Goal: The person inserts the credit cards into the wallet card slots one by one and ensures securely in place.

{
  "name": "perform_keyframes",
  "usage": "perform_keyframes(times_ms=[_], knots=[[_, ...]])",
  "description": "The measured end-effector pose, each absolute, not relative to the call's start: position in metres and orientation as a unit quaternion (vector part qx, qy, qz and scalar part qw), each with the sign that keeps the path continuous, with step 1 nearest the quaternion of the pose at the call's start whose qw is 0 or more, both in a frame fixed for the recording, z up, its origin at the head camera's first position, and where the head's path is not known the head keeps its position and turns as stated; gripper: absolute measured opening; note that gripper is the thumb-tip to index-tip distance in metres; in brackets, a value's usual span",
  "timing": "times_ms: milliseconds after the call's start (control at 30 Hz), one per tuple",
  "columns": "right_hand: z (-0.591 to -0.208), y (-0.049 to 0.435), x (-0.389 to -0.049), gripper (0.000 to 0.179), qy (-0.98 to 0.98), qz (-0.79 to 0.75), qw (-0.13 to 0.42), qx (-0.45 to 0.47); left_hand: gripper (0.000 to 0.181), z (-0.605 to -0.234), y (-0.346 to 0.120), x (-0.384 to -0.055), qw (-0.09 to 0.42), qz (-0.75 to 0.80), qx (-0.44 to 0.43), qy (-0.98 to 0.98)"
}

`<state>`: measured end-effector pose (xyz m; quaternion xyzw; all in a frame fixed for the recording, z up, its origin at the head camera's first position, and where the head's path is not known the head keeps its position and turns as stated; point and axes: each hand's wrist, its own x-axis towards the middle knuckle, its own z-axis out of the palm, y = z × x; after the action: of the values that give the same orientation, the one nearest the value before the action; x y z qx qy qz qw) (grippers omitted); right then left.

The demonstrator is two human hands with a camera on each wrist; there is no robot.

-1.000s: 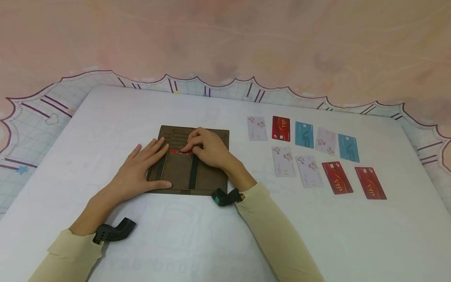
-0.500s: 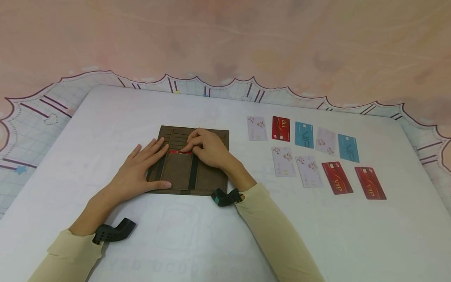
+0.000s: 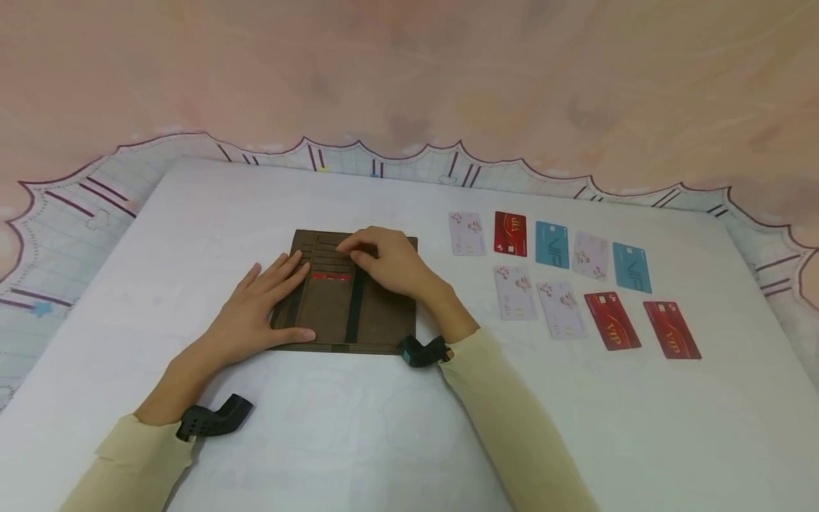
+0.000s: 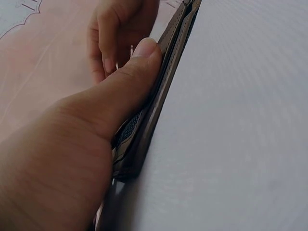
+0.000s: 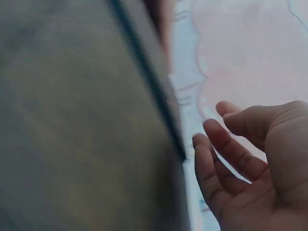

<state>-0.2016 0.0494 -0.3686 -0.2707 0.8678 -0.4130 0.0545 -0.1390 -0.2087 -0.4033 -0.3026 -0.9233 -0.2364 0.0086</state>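
Note:
A brown wallet lies unfolded on the white table, with stacked card slots and dark elastic bands. A thin strip of a red card shows above the edge of its lowest slot; the rest of that card is hidden. Spread flat, my left hand rests on the wallet's left side, its thumb along the near part. Over the upper slots hovers my right hand, fingers loosely bent. In the right wrist view, nothing is between the thumb and fingers of the right hand.
To the right of the wallet, several cards lie in two rows. They include pale floral cards, red VIP cards and blue VIP cards. A patterned cloth border runs along the table's far edge.
My right hand has lifted off the red card and moved slightly up and right, uncovering the card's strip. My left hand keeps its place on the wallet.

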Motion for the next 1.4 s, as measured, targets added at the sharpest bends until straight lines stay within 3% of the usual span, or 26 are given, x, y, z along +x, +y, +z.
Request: perform_keyframes(times_ms=[267,567,967,1400], knots=[[-0.361,0.106,-0.208,0.024,0.857,-0.459,0.013,-0.234,0.098,-0.413,-0.206,-0.135,0.007,-0.236,-0.297,-0.925],[-0.367,0.167,-0.219,0.036,0.876,-0.466,-0.004,-0.127,0.099,-0.415,-0.206,-0.137,0.009,-0.231,-0.298,-0.926],[-0.38,0.203,-0.236,0.047,0.899,-0.427,-0.018,-0.094,0.098,-0.406,-0.209,-0.138,0.019,-0.228,-0.301,-0.926],[-0.386,0.21,-0.234,0.069,0.928,-0.364,0.063,-0.044,0.099,-0.404,-0.209,-0.138,0.021,-0.225,-0.301,-0.927]])
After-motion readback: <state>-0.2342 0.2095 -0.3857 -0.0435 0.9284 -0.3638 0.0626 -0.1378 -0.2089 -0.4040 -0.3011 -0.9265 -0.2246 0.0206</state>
